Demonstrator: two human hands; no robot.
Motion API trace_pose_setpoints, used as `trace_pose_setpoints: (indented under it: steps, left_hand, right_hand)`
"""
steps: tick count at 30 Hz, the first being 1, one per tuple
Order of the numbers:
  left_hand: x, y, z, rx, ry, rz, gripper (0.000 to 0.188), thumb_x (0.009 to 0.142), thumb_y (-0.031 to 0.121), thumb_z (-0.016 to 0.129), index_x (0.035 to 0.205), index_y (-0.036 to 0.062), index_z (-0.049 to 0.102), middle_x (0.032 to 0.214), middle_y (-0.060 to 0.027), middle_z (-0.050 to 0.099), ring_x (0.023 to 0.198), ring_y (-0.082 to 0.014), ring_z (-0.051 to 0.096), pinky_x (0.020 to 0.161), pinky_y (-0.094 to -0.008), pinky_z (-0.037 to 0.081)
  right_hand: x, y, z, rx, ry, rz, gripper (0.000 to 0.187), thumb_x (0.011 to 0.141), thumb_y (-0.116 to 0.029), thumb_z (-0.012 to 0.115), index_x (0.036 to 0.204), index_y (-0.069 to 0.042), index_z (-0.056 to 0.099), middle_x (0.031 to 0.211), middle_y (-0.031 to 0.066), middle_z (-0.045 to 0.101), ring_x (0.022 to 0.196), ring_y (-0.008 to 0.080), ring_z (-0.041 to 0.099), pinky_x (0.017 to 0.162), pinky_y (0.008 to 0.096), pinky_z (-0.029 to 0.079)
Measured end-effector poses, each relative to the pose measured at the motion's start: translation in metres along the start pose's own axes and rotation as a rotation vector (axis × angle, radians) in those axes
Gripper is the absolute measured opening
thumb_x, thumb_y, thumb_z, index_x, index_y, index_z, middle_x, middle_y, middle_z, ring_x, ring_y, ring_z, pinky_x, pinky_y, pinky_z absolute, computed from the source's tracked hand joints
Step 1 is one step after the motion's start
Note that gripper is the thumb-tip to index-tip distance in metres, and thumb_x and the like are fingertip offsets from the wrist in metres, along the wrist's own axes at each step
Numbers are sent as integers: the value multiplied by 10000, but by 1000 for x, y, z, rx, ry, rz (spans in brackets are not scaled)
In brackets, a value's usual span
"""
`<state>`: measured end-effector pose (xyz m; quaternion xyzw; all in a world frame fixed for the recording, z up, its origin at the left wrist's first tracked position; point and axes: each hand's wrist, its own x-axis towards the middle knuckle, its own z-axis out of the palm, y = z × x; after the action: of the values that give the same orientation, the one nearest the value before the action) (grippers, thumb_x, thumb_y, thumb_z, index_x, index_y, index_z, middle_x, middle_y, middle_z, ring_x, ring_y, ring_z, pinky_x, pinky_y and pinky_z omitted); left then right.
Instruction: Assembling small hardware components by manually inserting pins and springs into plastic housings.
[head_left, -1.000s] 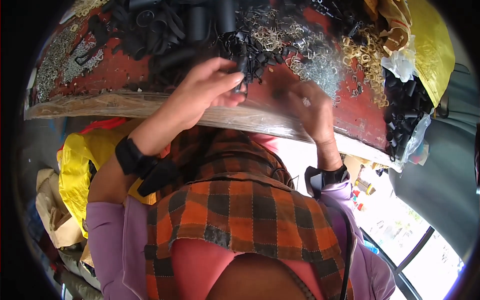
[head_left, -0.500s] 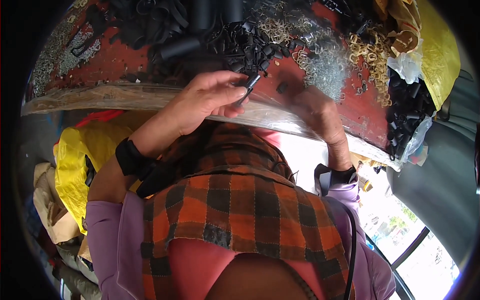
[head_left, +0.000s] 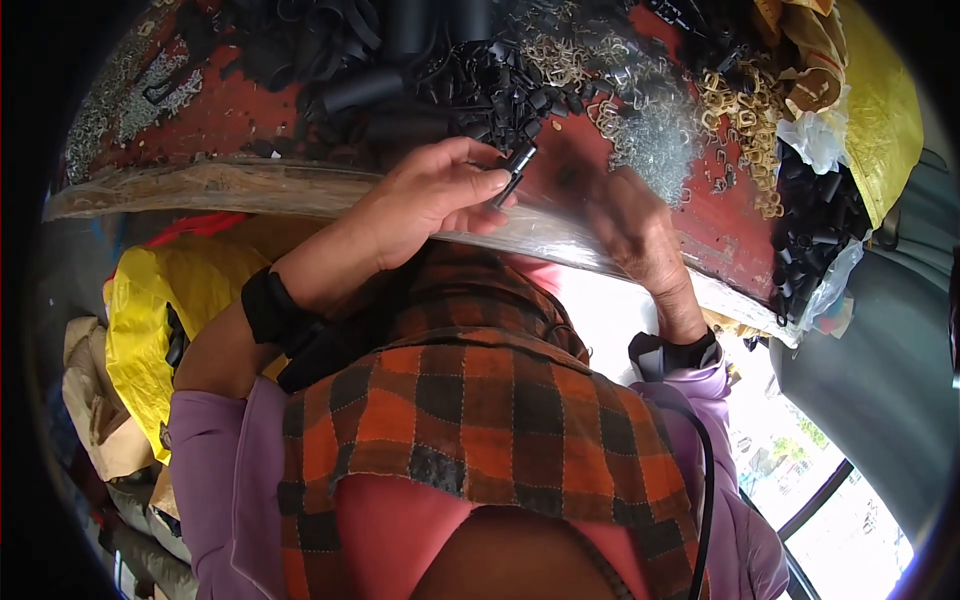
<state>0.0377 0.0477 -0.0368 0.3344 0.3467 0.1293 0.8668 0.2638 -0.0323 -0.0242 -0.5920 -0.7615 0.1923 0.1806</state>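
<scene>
The left hand (head_left: 425, 195) was raised over the near edge of the worn red-painted table (head_left: 230, 115), its grip closed on a small black cylindrical plastic piece (head_left: 513, 168) pinched between thumb and fingertips. The piece stood tilted, its upper end near the heap of small black plastic pieces (head_left: 495, 90) at the middle of the table. The right hand (head_left: 630, 225) lay on the table just beside and to the right of the held piece, palm down, over a clear plastic sheet (head_left: 540, 232) that wrapped the table edge. Whether its grip was closed or held anything could not be told, since the fingers were blurred. A pile of small silver wire clips (head_left: 655, 140) lay just beyond the right hand, and a pile of brass-coloured metal rings (head_left: 735, 100) lay farther right. Black plastic tubes (head_left: 360, 90) lay at the far left-centre. A yellow plastic bag (head_left: 150, 310) sat below the table on the left.
</scene>
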Motion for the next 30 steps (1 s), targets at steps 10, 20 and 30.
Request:
trace_pose_setpoints:
  steps: [10,20,30]
  left_hand:
    - [-3,-12,0,-209,-60,-49,278,863,139,484,1110,12,475,984,-74,553,834,-158,575,733,-268,494]
    - [0,-13,4,-44,-57,-68,300,858,159,500,1100,-17,480,989,-71,551,849,-137,564,735,-264,487]
    - [5,-13,-8,-146,-93,-86,280,839,156,528,1057,-17,498,962,-73,556,858,-146,566,752,-265,487]
  right_hand:
    - [21,-54,23,227,175,-60,115,689,-12,615,781,-14,546,726,91,504,622,255,549,508,330,429]
    - [17,-56,30,149,182,-24,128,655,10,629,754,-21,555,700,83,501,591,247,534,498,323,420]
    - [25,-52,34,272,159,20,129,663,-2,642,781,-29,596,695,78,511,626,226,554,509,290,432]
